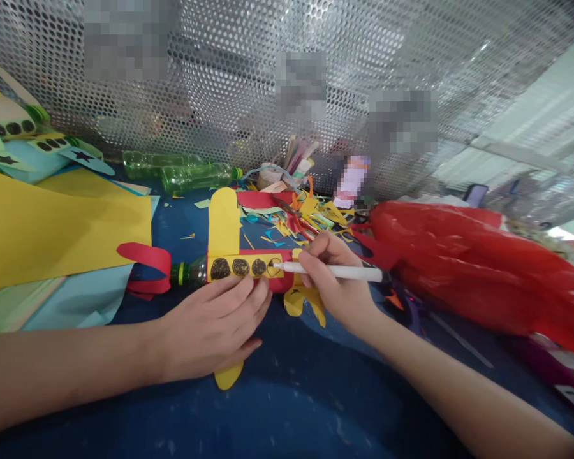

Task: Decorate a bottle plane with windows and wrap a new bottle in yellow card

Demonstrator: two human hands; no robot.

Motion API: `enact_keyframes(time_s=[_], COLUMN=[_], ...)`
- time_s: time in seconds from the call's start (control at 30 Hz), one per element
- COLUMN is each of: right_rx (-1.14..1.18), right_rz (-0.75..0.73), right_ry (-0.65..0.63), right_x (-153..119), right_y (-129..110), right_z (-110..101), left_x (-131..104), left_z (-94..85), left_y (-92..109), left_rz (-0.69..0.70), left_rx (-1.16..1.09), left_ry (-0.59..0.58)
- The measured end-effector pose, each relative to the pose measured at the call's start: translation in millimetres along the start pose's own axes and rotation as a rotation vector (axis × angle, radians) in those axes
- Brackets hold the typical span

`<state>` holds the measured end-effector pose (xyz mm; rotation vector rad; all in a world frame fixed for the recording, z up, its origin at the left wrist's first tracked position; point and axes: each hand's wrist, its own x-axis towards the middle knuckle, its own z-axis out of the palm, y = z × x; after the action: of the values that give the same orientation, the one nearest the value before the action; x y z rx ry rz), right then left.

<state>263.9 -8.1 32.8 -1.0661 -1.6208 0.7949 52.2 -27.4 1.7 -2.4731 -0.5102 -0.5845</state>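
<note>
A plastic bottle (199, 271) wrapped in red paper lies on its side on the blue table. Yellow paper wings (224, 220) stick out from it, and a yellow strip (250, 260) along it bears several black scribbled circles. The rightmost circle is only partly dark, with the tip of a white marker (351, 272) at it. My right hand (337, 274) pinches this marker. My left hand (215, 325) lies over the bottle's near side, fingers extended and pressed together against it, covering part of the lower wing. Yellow tail pieces (303, 303) are at the bottle's right end.
Yellow paper sheets (67, 229) lie at left, below finished-looking bottle planes (33, 153). Green bottles (182, 172), paper scraps (287, 223) and red-handled scissors (299, 220) are behind. A red plastic bag (478, 268) fills the right side. A perforated metal screen (249, 83) stands at the back.
</note>
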Motion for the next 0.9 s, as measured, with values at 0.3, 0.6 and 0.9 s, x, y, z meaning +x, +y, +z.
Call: enact_keyframes(time_s=[0.3,0.6,0.9], right_rx=[-0.015,-0.018,-0.043], right_rz=[-0.002,-0.002,-0.005], right_ry=[-0.001,-0.002,-0.014], right_x=[1.0,0.1,0.7], right_y=[0.8,0.2,-0.3], right_z=[-0.4,-0.2,-0.1], left_x=[-0.2,0.9,0.6], left_z=[1.1,0.0,-0.8], left_y=[1.1,0.3,0.1], left_rz=[0.002,0.001,0.002], left_rx=[0.006,-0.004,0.002], left_ry=[-0.001,-0.012,-0.014])
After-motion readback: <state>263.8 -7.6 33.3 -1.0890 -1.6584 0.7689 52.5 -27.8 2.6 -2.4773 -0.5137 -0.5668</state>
